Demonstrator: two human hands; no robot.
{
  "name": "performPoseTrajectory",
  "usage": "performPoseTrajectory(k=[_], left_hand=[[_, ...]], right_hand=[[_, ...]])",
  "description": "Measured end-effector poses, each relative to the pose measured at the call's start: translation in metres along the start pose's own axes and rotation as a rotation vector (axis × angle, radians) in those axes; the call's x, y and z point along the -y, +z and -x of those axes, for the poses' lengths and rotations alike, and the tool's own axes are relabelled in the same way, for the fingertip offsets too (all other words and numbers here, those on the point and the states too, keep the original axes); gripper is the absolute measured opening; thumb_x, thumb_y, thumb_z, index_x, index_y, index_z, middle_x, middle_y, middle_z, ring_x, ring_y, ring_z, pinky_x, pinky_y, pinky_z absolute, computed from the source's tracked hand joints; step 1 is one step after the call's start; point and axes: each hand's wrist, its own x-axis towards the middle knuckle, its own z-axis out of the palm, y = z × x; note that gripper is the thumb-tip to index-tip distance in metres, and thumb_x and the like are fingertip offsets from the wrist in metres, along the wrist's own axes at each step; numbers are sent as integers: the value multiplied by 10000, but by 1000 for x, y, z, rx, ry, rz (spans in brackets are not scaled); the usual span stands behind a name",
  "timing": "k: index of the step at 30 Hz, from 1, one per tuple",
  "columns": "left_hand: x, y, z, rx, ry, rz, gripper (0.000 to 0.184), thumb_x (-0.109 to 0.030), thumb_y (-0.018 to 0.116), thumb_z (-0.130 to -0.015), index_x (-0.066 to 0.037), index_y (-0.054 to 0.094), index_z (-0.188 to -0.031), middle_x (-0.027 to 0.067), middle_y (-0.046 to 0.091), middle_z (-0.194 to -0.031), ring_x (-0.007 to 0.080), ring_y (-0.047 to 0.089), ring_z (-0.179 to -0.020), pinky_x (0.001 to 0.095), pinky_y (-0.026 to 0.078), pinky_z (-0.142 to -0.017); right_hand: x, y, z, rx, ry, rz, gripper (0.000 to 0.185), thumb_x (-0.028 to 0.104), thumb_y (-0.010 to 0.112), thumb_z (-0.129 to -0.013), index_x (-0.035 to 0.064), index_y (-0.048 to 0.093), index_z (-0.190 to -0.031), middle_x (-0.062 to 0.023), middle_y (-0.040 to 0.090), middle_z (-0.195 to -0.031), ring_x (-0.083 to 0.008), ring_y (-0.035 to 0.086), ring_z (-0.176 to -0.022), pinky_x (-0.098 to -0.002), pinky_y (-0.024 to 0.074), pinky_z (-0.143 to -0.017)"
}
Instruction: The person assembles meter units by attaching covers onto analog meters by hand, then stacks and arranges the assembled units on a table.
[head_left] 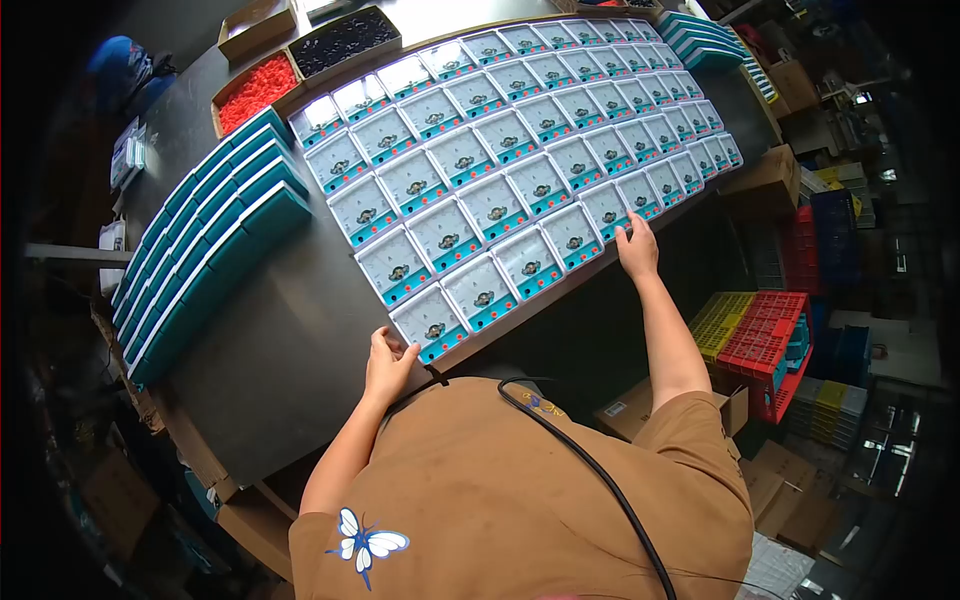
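Observation:
Rows of flat square cases with white frames, clear-looking faces and teal lower strips cover the table in a large grid. At the near left corner of the grid, my left hand [390, 365] is curled around the corner of a case [430, 322], thumb on its front side. My right hand [637, 247] reaches the front row farther right, its fingers stretched out against the near edge of another case [637, 193]. Each case shows a small dark round part in the middle and red and black dots on the teal strip.
Stacked teal-and-white cases [215, 245] stand at the left, and more teal stacks [700, 42] at the far right. Behind the grid are a box of red parts [258, 92] and a box of black parts [345, 43]. Red crates [765, 335] stand at lower right. A black cable [590, 465] crosses my shirt.

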Motion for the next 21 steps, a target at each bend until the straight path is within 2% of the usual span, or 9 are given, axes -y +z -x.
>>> performPoseTrajectory(k=[1, 4, 6, 8, 11, 15, 16, 19, 21], left_hand=[[-3, 6, -4, -26, -4, -8, 743, -278, 733, -829, 74, 331, -1345, 156, 596, -1027, 199, 640, -852, 324, 528, -756], [-11, 21, -4, -82, 20, -23, 744, -266, 734, -812, 74, 328, -1335, 220, 559, -1173, 282, 613, -1028, 371, 495, -875], [-13, 27, -4, -107, 37, -53, 746, -291, 729, -799, 69, 338, -1323, 258, 499, -1268, 359, 554, -1164, 419, 453, -958], [-27, 26, 0, -106, -13, -51, 747, -282, 727, -793, 67, 334, -1325, 268, 491, -1274, 376, 530, -1189, 427, 430, -985], [-27, 29, -1, -126, -29, -62, 741, -268, 723, -789, 56, 333, -1329, 273, 485, -1286, 383, 518, -1204, 427, 421, -997], [-22, 31, -3, -138, -30, -60, 725, -259, 719, -789, 45, 342, -1328, 264, 483, -1286, 377, 520, -1199, 420, 424, -994], [-21, 31, -4, -142, -36, -53, 721, -259, 719, -789, 43, 344, -1326, 262, 482, -1285, 376, 521, -1197, 419, 425, -993], [-30, 36, -3, -157, -62, -74, 713, -278, 732, -783, 48, 362, -1299, 249, 489, -1261, 372, 519, -1183, 421, 427, -986], [-36, 38, -5, -166, -70, -93, 719, -292, 740, -777, 53, 368, -1286, 246, 492, -1247, 371, 510, -1186, 423, 427, -986]], right_hand=[[-11, 3, -14, 42, -29, 8, 545, 273, 613, -876, 56, 483, -1359, -191, 492, -1382, -345, 466, -1279, -439, 383, -1051], [-11, 20, -42, 120, -181, 154, 673, 397, 574, -899, 183, 330, -1488, -179, 299, -1531, -346, 280, -1415, -532, 235, -1132], [2, 26, -46, 252, -147, 338, 703, 480, 532, -904, 288, 244, -1515, -145, 187, -1579, -355, 170, -1451, -599, 136, -1134], [5, 25, -43, 343, -85, 406, 703, 587, 472, -902, 421, 176, -1517, -97, 84, -1615, -381, 88, -1470, -669, 42, -1120], [-15, 27, -37, 309, -150, 343, 712, 577, 487, -900, 403, 184, -1520, -90, 81, -1616, -381, 97, -1468, -681, 43, -1111], [-30, 21, -48, 237, -196, 225, 678, 544, 510, -903, 397, 243, -1509, -130, 121, -1603, -394, 108, -1464, -653, 82, -1123], [-28, 17, -51, 161, -158, 208, 664, 535, 532, -898, 425, 264, -1495, -152, 141, -1594, -416, 111, -1457, -639, 101, -1127], [-39, 20, -55, 310, -63, 277, 662, 533, 550, -890, 457, 265, -1483, -157, 144, -1593, -437, 113, -1451, -634, 106, -1130], [-48, 15, -49, 301, -102, 250, 672, 541, 562, -883, 469, 261, -1480, -157, 140, -1595, -444, 114, -1449, -634, 126, -1127]])
